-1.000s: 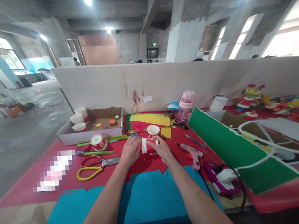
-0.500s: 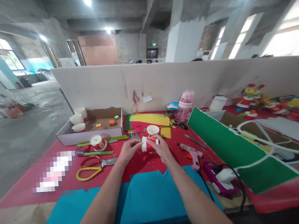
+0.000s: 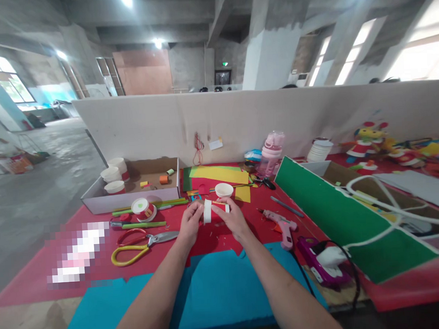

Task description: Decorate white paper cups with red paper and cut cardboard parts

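Note:
A red-and-white paper cup (image 3: 208, 212) lies sideways between my hands, above the red tabletop, its broad white band toward the left. My right hand (image 3: 233, 219) grips its red side, thumb along the top. At the white end, the closed fingers of my left hand (image 3: 191, 221) press on the cup; their tips are partly hidden. Just behind stands a white paper cup (image 3: 224, 189). Scissors (image 3: 150, 242) with red and yellow handles lie left of my left hand. To the right of my right hand rests a pink hot glue gun (image 3: 280, 225).
A shallow box (image 3: 132, 202) with several cups stands at back left, near a lidded cup (image 3: 142, 209) and green sticks. Coloured paper sheets (image 3: 220, 175) lie behind. A green-sided box (image 3: 341, 216) and purple power strip (image 3: 320, 265) occupy the right. Blue foam (image 3: 223, 293) covers the front.
The cup has shifted slightly left and its white end has turned a little more toward me. My left hand has drawn slightly left with its fingers curled closer together.

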`<state>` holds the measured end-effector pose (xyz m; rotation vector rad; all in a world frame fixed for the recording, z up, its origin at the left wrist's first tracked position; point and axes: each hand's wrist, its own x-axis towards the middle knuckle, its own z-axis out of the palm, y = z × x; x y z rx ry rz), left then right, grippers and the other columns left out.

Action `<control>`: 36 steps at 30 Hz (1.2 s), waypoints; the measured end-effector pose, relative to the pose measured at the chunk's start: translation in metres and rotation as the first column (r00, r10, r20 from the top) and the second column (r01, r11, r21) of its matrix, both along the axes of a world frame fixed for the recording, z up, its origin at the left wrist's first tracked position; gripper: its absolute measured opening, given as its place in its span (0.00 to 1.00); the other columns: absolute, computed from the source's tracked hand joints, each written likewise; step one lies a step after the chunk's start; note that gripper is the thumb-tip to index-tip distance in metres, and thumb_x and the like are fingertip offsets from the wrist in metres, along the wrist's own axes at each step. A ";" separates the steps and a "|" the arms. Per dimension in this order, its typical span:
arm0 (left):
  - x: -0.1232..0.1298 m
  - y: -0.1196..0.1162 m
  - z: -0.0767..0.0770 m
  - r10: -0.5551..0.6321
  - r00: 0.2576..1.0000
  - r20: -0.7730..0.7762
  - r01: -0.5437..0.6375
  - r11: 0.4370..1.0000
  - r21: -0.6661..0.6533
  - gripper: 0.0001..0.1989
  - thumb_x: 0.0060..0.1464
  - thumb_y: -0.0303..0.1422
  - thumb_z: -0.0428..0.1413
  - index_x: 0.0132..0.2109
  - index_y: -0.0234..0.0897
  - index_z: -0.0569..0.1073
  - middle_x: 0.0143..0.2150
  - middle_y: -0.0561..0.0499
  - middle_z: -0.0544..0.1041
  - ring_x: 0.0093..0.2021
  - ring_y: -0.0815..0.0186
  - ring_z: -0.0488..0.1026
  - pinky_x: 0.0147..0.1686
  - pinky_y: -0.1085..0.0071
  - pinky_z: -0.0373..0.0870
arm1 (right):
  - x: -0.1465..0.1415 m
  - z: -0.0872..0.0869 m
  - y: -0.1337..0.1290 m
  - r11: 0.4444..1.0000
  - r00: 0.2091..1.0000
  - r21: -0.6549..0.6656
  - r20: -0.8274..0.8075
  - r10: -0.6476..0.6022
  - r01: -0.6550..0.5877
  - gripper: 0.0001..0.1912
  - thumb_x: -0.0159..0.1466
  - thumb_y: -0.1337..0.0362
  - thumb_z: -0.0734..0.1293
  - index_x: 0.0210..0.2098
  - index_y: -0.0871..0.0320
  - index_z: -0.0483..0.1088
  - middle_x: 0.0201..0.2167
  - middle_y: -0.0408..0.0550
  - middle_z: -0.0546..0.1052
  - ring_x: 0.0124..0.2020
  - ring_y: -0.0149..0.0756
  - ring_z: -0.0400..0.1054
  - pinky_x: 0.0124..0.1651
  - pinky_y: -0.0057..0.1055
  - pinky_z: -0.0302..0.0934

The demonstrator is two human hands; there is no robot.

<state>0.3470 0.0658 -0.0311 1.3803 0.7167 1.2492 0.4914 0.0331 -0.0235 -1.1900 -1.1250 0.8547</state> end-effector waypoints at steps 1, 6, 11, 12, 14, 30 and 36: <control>0.002 0.000 -0.001 -0.010 0.998 0.055 0.013 0.999 -0.050 0.18 0.54 0.45 0.54 0.27 0.37 0.61 0.22 0.58 0.58 0.21 0.74 0.54 0.22 0.76 0.54 | 0.000 0.001 0.000 1.000 1.000 0.021 0.022 -0.009 0.008 0.21 0.51 0.48 0.69 0.37 0.55 0.69 0.35 0.46 0.76 0.31 0.38 0.70 0.30 0.31 0.66; -0.001 0.004 0.001 0.087 0.985 0.148 -0.071 0.991 -0.109 0.18 0.51 0.46 0.56 0.28 0.37 0.62 0.20 0.58 0.59 0.20 0.75 0.56 0.21 0.77 0.55 | 0.000 0.002 -0.001 0.999 0.995 0.034 0.088 -0.036 0.033 0.21 0.52 0.47 0.69 0.37 0.55 0.69 0.36 0.46 0.76 0.32 0.38 0.70 0.32 0.30 0.64; -0.011 0.008 0.008 0.043 0.992 0.122 -0.033 0.996 -0.083 0.14 0.49 0.42 0.59 0.33 0.36 0.68 0.23 0.57 0.65 0.23 0.74 0.60 0.25 0.77 0.58 | 0.002 0.003 0.000 0.998 0.998 -0.031 0.044 -0.045 0.047 0.22 0.51 0.47 0.69 0.39 0.54 0.68 0.37 0.45 0.76 0.32 0.38 0.70 0.30 0.30 0.64; -0.011 0.008 0.009 0.016 0.997 0.080 -0.011 0.997 -0.070 0.14 0.50 0.42 0.59 0.33 0.35 0.68 0.24 0.56 0.65 0.23 0.74 0.60 0.26 0.77 0.58 | 0.002 0.003 0.000 0.998 0.998 -0.034 0.041 -0.051 0.052 0.22 0.51 0.47 0.69 0.39 0.54 0.68 0.36 0.45 0.76 0.32 0.38 0.70 0.30 0.30 0.64; -0.010 0.007 0.009 -0.018 0.999 -0.048 0.017 1.000 -0.021 0.14 0.51 0.43 0.57 0.31 0.35 0.68 0.24 0.55 0.66 0.24 0.74 0.61 0.26 0.76 0.58 | 0.002 0.001 0.001 0.997 0.996 -0.022 0.052 -0.068 0.069 0.22 0.52 0.47 0.69 0.39 0.54 0.68 0.37 0.45 0.76 0.32 0.39 0.70 0.31 0.31 0.64; 0.001 -0.001 0.004 -0.035 0.993 0.110 0.045 0.995 -0.089 0.17 0.53 0.44 0.55 0.27 0.37 0.62 0.21 0.57 0.60 0.21 0.74 0.56 0.23 0.77 0.56 | 0.000 0.004 -0.001 0.999 0.998 0.043 0.055 0.015 -0.017 0.20 0.53 0.48 0.68 0.38 0.55 0.68 0.34 0.45 0.76 0.32 0.38 0.70 0.32 0.30 0.64; -0.006 0.006 0.009 -0.034 0.989 0.143 0.050 0.993 -0.112 0.12 0.49 0.40 0.60 0.33 0.35 0.71 0.25 0.55 0.67 0.24 0.74 0.61 0.26 0.77 0.59 | 0.001 0.009 -0.003 0.988 0.983 0.105 0.135 -0.124 0.111 0.20 0.53 0.50 0.69 0.39 0.55 0.68 0.40 0.48 0.76 0.38 0.41 0.70 0.39 0.33 0.65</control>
